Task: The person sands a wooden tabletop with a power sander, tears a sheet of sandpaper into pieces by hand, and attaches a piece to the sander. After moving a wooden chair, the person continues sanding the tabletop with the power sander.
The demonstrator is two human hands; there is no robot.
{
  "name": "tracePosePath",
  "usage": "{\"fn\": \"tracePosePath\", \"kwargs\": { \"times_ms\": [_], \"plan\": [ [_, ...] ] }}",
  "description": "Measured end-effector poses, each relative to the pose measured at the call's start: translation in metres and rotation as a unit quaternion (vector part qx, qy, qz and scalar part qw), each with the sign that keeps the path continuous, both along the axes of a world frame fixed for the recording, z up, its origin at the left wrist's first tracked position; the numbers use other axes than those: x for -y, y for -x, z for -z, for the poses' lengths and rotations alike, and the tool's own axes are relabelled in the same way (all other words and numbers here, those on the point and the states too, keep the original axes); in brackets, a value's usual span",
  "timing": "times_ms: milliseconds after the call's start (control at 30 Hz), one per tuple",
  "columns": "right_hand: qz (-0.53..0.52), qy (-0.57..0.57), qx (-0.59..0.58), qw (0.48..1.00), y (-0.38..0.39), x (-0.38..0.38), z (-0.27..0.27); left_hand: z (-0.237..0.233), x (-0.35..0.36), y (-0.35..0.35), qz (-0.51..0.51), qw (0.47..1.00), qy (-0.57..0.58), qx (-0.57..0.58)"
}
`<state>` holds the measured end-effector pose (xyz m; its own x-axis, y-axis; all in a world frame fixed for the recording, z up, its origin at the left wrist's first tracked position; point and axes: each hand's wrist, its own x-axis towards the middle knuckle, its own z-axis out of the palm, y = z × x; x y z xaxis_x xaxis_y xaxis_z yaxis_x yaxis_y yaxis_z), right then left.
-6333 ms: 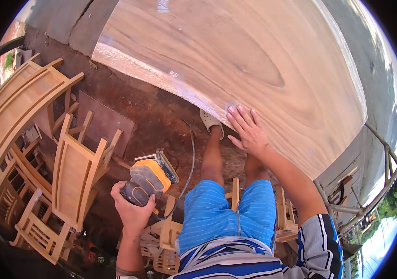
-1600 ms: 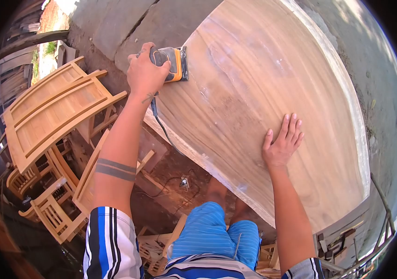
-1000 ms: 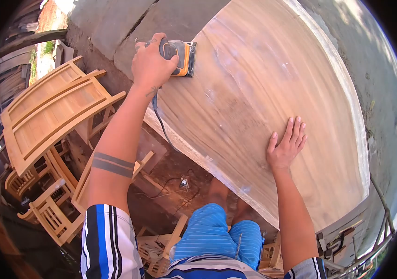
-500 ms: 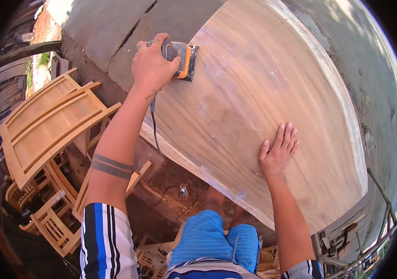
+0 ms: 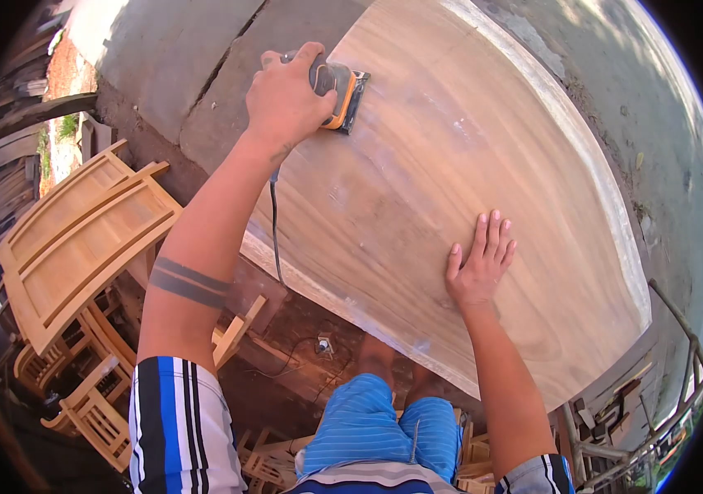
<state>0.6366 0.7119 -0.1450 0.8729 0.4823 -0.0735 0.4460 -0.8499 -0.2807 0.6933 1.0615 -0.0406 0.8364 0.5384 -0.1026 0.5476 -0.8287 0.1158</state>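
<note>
The left hand [image 5: 286, 103] is at the upper middle of the frame, its grip clenched over the top of an orange and grey palm sander [image 5: 343, 89]. Thumb and fingers wrap the grey body, so only the sander's orange right side and dark base show. The base lies flat on the large pale wooden slab [image 5: 450, 156], close to the slab's upper left edge. A dark power cord [image 5: 272, 230] leaves the sander under the wrist and hangs along the left forearm, down past the slab's near edge. That forearm bears a double dark band.

The right hand [image 5: 477, 265] is right of the frame's centre, its grip released: palm down and fingers straight and close together, pressed flat on the slab well apart from the sander. The slab fills most of the upper and right part of the frame, with long curved grain and a lighter strip along its far right edge.

Unfinished wooden chairs [image 5: 80, 239] are stacked at the left of the frame. A grey concrete floor [image 5: 154, 49] shows at the upper left. Below the slab's near edge, on reddish-brown ground, lies a small white cable connector [image 5: 323, 344], with the person's feet [image 5: 378, 356] just right of it. Blue striped shorts [image 5: 368, 424] sit at the bottom centre.
</note>
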Motion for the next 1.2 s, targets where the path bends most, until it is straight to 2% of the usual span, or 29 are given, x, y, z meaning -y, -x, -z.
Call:
{"fn": "tracePosePath", "kwargs": {
  "times_ms": [100, 167, 267, 433, 600, 733, 833, 967, 1033, 1133, 1200],
  "plan": [
    [0.005, -0.006, -0.005, 1.000, 0.000, 0.001, 0.000, -0.004, 0.021, 0.055, 0.032, 0.999, 0.016, 0.001],
    [0.007, -0.009, -0.006, 1.000, -0.002, 0.002, 0.000, -0.008, 0.035, 0.056, 0.044, 0.999, 0.018, 0.011],
    [0.009, -0.010, -0.008, 1.000, -0.001, 0.001, -0.001, -0.007, 0.033, 0.023, 0.026, 1.000, 0.001, 0.000],
    [0.010, -0.008, -0.013, 1.000, -0.001, 0.001, -0.002, 0.003, -0.017, -0.057, -0.061, 0.998, -0.025, -0.009],
    [0.011, -0.008, -0.021, 1.000, -0.002, 0.002, -0.001, 0.005, -0.005, -0.039, -0.069, 0.997, -0.014, -0.009],
    [0.013, -0.009, -0.024, 1.000, -0.002, 0.003, -0.001, -0.007, 0.061, 0.001, 0.009, 1.000, 0.025, -0.016],
    [0.010, -0.016, -0.023, 1.000, -0.002, 0.003, -0.001, -0.001, 0.072, -0.005, 0.070, 0.997, -0.011, 0.012],
    [0.011, -0.017, -0.023, 1.000, -0.001, 0.004, -0.001, -0.003, 0.030, -0.054, -0.044, 0.999, 0.004, -0.003],
    [0.013, -0.019, -0.024, 0.999, -0.002, 0.003, -0.002, 0.003, 0.001, -0.075, -0.086, 0.996, -0.024, -0.012],
    [0.015, -0.021, -0.028, 0.999, -0.002, 0.003, -0.003, 0.006, -0.010, -0.080, -0.102, 0.994, -0.040, -0.008],
    [0.018, -0.024, -0.028, 0.999, -0.003, 0.004, -0.003, 0.000, 0.013, -0.067, -0.108, 0.994, -0.020, -0.020]
  ]
}}
